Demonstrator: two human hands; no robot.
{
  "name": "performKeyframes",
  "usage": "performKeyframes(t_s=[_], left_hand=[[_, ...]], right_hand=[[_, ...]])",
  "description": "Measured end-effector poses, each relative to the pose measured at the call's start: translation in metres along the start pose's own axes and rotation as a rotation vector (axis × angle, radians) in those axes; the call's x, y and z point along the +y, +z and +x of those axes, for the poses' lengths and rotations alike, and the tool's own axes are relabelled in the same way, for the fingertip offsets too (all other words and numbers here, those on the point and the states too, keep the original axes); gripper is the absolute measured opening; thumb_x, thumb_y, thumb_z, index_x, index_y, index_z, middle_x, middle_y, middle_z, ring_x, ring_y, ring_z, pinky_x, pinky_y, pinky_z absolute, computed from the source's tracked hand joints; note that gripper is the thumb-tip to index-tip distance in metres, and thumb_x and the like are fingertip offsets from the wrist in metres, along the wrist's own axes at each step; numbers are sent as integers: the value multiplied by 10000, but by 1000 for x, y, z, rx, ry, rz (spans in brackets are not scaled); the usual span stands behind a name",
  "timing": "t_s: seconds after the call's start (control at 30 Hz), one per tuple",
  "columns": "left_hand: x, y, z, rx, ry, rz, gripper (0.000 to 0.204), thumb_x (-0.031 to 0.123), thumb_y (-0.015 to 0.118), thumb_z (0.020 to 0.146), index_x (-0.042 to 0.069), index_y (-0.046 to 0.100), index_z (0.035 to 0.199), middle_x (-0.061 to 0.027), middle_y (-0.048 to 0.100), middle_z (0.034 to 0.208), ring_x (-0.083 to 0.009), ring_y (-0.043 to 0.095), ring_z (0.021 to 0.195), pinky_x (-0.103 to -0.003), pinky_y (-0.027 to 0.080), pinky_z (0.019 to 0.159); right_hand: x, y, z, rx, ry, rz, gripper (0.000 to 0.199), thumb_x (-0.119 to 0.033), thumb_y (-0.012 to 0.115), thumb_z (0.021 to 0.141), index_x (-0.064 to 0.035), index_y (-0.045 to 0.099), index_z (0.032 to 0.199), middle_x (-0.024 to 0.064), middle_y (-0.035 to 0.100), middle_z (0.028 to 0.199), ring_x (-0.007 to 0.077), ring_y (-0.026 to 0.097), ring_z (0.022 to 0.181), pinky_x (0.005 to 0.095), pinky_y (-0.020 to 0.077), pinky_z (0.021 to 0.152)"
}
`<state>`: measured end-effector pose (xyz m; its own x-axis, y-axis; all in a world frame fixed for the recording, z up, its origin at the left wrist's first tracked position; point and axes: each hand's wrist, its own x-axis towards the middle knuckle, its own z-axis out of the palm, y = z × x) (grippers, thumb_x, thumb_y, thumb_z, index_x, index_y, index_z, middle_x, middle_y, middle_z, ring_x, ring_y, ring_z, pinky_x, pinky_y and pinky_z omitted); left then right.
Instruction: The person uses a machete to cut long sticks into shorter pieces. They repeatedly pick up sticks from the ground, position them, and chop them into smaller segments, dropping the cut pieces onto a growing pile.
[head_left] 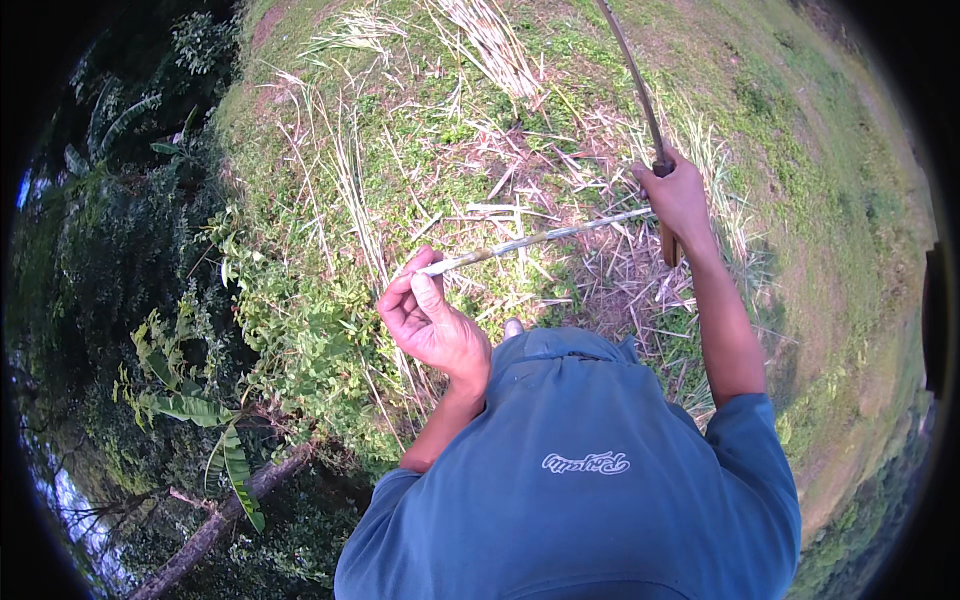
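Observation:
My left hand [432, 318] pinches one end of a pale, thin cut stalk [540, 238] between thumb and fingers. The stalk slants up to the right, and its far end reaches my right hand [678, 200]; whether it touches that hand I cannot tell. My right hand is wrapped round the wooden handle of a machete [636, 80]. The long dark blade points up and away to the top edge, and the handle's butt sticks out below my fist.
A bundle of dry stalks [490, 45] lies on the grass ahead. Long loose stalks [350, 185] lie to the left, and cut scraps [640, 275] litter the ground before me. Dense bushes, a banana-like plant [235, 465] and a trunk [225, 515] stand at the left.

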<state>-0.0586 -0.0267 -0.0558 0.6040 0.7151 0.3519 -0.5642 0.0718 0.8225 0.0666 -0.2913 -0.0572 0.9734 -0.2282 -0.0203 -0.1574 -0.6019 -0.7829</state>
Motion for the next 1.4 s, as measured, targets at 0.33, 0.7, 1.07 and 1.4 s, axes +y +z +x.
performKeyframes(t_s=[0.33, 0.7, 1.07, 1.4], left_hand=[[0, 5, 18, -376, -117, -251, 168, 66, 601, 920, 86, 551, 1079, -171, 644, 1060, -286, 627, 1043, -395, 568, 896], [4, -7, 28, -339, -169, -297, 175, 83, 557, 946, 53, 510, 1112, -176, 637, 1043, -289, 631, 1025, -380, 569, 897], [-53, -26, 31, -599, -461, -267, 620, 257, 542, 906, 63, 293, 1439, -182, 432, 1399, -289, 401, 1324, -484, 354, 1086], [-150, 33, -5, -795, -360, -135, 350, 211, 454, 1017, -21, 456, 1278, -146, 569, 1211, -240, 541, 1143, -383, 417, 1023]], right_hand=[[37, 54, -64, -296, -20, 333, 474, -321, 785, 741, -40, 673, 1105, -14, 526, 617, 97, 448, 553, 291, 372, 538], [19, 75, -62, -292, -107, 373, 369, -302, 819, 739, -42, 686, 965, -15, 505, 578, 88, 421, 543, 295, 329, 522], [-109, 82, -92, -317, -286, 217, 429, -417, 803, 718, -42, 690, 891, 99, 613, 624, 212, 594, 563, 359, 435, 540], [-253, 96, -129, -578, -392, 489, 342, -262, 751, 791, 56, 626, 788, 202, 629, 702, 336, 657, 726, 452, 502, 683]])
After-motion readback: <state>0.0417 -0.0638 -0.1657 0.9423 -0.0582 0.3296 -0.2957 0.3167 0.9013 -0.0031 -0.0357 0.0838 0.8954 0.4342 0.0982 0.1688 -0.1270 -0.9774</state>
